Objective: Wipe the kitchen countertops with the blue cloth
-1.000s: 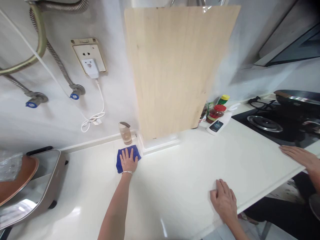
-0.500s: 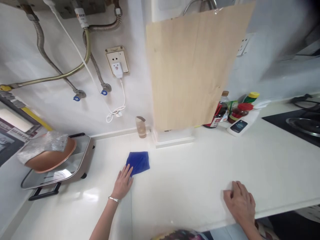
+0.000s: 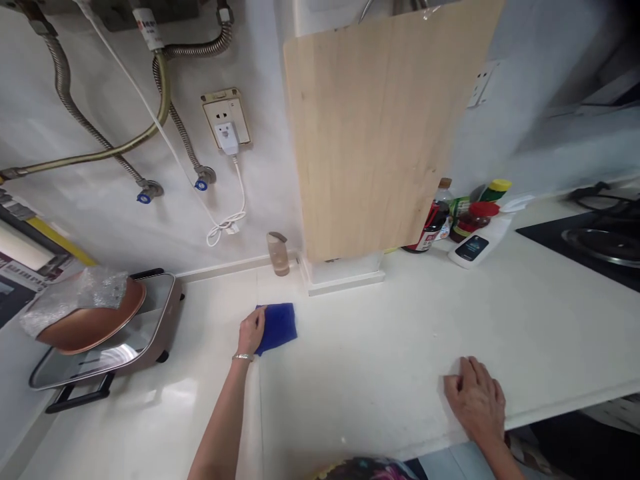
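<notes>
A folded blue cloth (image 3: 279, 327) lies flat on the white countertop (image 3: 345, 373), left of the middle. At its left edge my left hand (image 3: 251, 331) is closed, its fingers curled over and pinching the cloth's corner. A bracelet circles that wrist. Farther right, my right hand (image 3: 477, 399) rests on the counter near the front edge. Its fingers are loosely curled together, and nothing shows in them.
An electric pan (image 3: 163, 320) holding a copper-coloured pan (image 3: 95, 320) under bubble wrap stands at left. A wooden board (image 3: 370, 133) covers a wall column. A small brown container (image 3: 278, 255), sauce bottles (image 3: 431, 227), a white bottle (image 3: 475, 248) and a stove (image 3: 595, 247) line the back.
My left hand has moved up along the cloth's left edge; its spread fingers have curled and closed on the corner. My right hand stays in place. The view has shifted slightly.
</notes>
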Action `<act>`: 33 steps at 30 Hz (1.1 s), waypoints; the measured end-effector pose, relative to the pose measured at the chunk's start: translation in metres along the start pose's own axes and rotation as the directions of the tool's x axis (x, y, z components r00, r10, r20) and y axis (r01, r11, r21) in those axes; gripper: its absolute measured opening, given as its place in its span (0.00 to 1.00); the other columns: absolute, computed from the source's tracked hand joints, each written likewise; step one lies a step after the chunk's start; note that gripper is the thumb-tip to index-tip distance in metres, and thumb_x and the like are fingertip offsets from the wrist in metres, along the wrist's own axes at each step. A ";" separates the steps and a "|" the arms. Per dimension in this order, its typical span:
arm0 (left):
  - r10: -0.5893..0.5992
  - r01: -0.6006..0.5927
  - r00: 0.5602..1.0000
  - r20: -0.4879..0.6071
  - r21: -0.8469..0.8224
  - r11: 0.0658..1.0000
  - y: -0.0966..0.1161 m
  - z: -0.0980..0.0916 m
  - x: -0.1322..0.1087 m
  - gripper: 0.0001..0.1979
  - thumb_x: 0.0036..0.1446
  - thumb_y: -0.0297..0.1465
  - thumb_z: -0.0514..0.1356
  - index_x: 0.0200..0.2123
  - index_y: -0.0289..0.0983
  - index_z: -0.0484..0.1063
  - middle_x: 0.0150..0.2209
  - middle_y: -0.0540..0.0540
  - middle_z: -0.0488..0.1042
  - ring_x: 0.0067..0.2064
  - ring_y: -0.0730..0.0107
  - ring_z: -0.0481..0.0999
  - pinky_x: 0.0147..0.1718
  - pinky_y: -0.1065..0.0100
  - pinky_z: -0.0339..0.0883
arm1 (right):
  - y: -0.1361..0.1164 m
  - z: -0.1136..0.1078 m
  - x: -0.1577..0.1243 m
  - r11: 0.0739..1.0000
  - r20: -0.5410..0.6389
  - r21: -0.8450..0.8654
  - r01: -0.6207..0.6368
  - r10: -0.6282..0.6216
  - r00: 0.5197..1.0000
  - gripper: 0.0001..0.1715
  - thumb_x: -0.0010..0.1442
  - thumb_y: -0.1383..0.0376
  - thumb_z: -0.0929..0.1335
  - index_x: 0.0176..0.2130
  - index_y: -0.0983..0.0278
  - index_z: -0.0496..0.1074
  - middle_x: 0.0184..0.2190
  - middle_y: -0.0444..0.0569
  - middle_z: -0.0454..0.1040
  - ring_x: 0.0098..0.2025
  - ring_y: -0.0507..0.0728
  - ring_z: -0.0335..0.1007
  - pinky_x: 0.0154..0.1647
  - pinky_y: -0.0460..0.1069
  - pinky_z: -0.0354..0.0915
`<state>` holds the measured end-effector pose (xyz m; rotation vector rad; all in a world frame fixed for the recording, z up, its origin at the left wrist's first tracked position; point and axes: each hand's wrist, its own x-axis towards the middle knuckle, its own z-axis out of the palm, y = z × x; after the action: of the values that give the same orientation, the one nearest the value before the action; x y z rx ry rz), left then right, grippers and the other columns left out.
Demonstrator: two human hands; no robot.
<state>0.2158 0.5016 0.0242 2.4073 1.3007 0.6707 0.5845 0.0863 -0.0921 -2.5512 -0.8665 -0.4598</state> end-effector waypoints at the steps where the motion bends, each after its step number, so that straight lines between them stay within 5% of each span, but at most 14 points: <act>1: 0.021 -0.020 1.000 -0.004 0.016 1.000 0.007 0.014 0.008 0.21 0.68 0.36 0.47 0.55 0.37 0.73 0.55 0.44 0.77 0.59 0.63 0.73 0.60 0.60 0.66 | -0.001 0.000 0.000 1.000 -0.008 -0.010 0.002 -0.002 1.000 0.37 0.60 0.58 0.57 0.63 0.73 0.61 0.63 0.66 0.62 0.65 0.69 0.56 0.67 0.66 0.50; 6: 0.046 -0.037 0.997 -0.060 0.145 0.989 0.025 0.063 0.016 0.24 0.65 0.34 0.50 0.60 0.31 0.69 0.64 0.34 0.66 0.69 0.48 0.56 0.67 0.45 0.50 | -0.004 -0.002 0.003 0.998 -0.040 -0.055 0.022 -0.024 0.999 0.35 0.60 0.59 0.57 0.62 0.73 0.62 0.62 0.65 0.63 0.65 0.68 0.57 0.66 0.65 0.52; 11: 0.036 -0.005 0.992 -0.118 0.252 0.968 0.024 0.068 0.002 0.31 0.66 0.39 0.51 0.65 0.24 0.60 0.69 0.26 0.51 0.72 0.39 0.41 0.67 0.37 0.43 | -0.002 -0.002 0.003 0.997 -0.062 -0.074 0.032 -0.037 0.997 0.34 0.60 0.59 0.58 0.61 0.72 0.63 0.62 0.64 0.63 0.65 0.68 0.57 0.66 0.65 0.53; 17: 0.169 -0.149 0.985 -0.035 0.318 0.936 0.040 0.066 -0.048 0.33 0.64 0.42 0.54 0.65 0.25 0.59 0.68 0.25 0.55 0.71 0.38 0.44 0.67 0.40 0.49 | -0.002 0.001 0.003 0.997 -0.088 -0.069 0.036 -0.043 0.995 0.34 0.61 0.59 0.58 0.61 0.73 0.62 0.62 0.65 0.64 0.65 0.68 0.58 0.65 0.65 0.54; 24: 0.420 -0.428 0.903 0.085 0.246 0.870 0.053 0.048 -0.117 0.35 0.64 0.43 0.56 0.68 0.34 0.55 0.71 0.31 0.49 0.72 0.43 0.43 0.65 0.40 0.54 | -0.004 -0.003 0.004 0.997 -0.057 -0.067 0.029 -0.033 0.998 0.34 0.60 0.60 0.58 0.61 0.72 0.62 0.62 0.64 0.63 0.65 0.68 0.57 0.65 0.65 0.53; 28: 0.473 -0.487 0.872 0.126 0.124 0.865 0.048 0.036 -0.120 0.22 0.66 0.32 0.53 0.62 0.43 0.66 0.67 0.40 0.62 0.71 0.49 0.52 0.65 0.38 0.55 | -0.005 -0.004 0.004 0.997 -0.063 -0.068 0.024 -0.029 0.998 0.34 0.60 0.60 0.58 0.61 0.71 0.62 0.62 0.64 0.63 0.65 0.67 0.56 0.65 0.65 0.54; 33: 0.489 -0.492 0.867 0.093 0.018 0.870 0.042 0.028 -0.107 0.14 0.66 0.27 0.52 0.48 0.41 0.75 0.55 0.42 0.74 0.65 0.55 0.65 0.64 0.40 0.59 | -0.006 -0.003 0.004 0.997 -0.070 -0.073 0.014 -0.019 0.997 0.33 0.60 0.61 0.58 0.61 0.72 0.62 0.63 0.64 0.63 0.65 0.67 0.56 0.65 0.65 0.54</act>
<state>0.2093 0.3871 -0.0059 2.7919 0.6623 0.6584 0.5829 0.0910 -0.0863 -2.5780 -0.8606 -0.5930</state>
